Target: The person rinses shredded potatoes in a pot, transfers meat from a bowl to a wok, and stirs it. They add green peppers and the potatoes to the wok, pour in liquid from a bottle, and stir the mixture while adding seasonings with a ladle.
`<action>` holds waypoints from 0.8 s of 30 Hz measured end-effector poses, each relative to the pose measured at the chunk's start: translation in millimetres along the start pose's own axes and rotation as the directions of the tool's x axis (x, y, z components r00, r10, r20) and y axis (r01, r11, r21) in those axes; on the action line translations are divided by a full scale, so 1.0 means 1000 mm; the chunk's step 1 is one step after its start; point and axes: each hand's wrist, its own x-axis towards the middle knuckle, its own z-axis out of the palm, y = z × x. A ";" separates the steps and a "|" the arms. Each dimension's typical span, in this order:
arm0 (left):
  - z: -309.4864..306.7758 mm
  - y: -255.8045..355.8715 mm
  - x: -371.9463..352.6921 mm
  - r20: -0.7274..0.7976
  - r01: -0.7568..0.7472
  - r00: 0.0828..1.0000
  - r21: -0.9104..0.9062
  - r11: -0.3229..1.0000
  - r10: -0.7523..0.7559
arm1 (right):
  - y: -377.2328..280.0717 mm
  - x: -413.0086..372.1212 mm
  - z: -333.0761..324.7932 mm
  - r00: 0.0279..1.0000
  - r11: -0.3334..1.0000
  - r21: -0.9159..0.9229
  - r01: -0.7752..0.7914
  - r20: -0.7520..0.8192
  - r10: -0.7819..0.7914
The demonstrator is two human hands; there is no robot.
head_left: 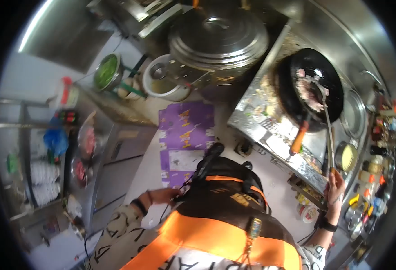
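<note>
My right hand (335, 188) is closed round the handle of a long metal ladle (328, 130), at the right of the view. The ladle's head rests among pieces of pale pink meat (309, 94) in a black wok (330, 74). The wok has an orange-brown handle (300, 138) and sits on the stove top. Down at my left side, my left hand (173, 193) is beside the dark apron (198, 209); its fingers are partly hidden, and whether it holds anything cannot be made out.
A large lidded pot (218, 40) stands ahead. At the left are a white bucket (166, 92), a bowl of greens (106, 72) and a steel counter (117, 108) with plates of meat. Bottles and jars (373, 175) line the right. Purple cardboard (186, 123) lies on the floor.
</note>
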 end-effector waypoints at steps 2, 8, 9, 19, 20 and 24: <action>0.013 0.018 -0.015 0.042 0.224 0.973 -0.427 0.876 -0.228 | -0.003 -0.011 -0.012 0.999 1.000 -0.001 -0.003 -0.054 0.003; 0.003 0.000 -0.018 0.191 0.134 0.980 -0.466 0.875 -0.048 | 0.055 0.008 0.011 0.932 0.886 -0.343 0.311 -0.074 -0.356; -0.005 -0.003 -0.016 0.210 0.124 0.977 -0.457 0.881 -0.029 | 0.050 0.011 0.029 0.949 0.926 -0.255 0.277 -0.081 -0.306; -0.174 0.117 0.067 -0.521 -0.489 0.808 -0.335 0.805 0.274 | 0.014 0.006 0.024 0.972 0.942 -0.265 0.207 -0.054 -0.229; -0.175 0.145 0.090 -0.480 -0.536 0.804 -0.326 0.779 0.352 | 0.004 0.016 0.040 0.976 0.960 -0.201 0.197 -0.054 -0.212; -0.144 0.214 0.179 -0.022 -0.395 0.904 0.334 0.856 0.426 | -0.012 0.010 0.055 0.897 0.848 -0.333 0.411 -0.020 -0.442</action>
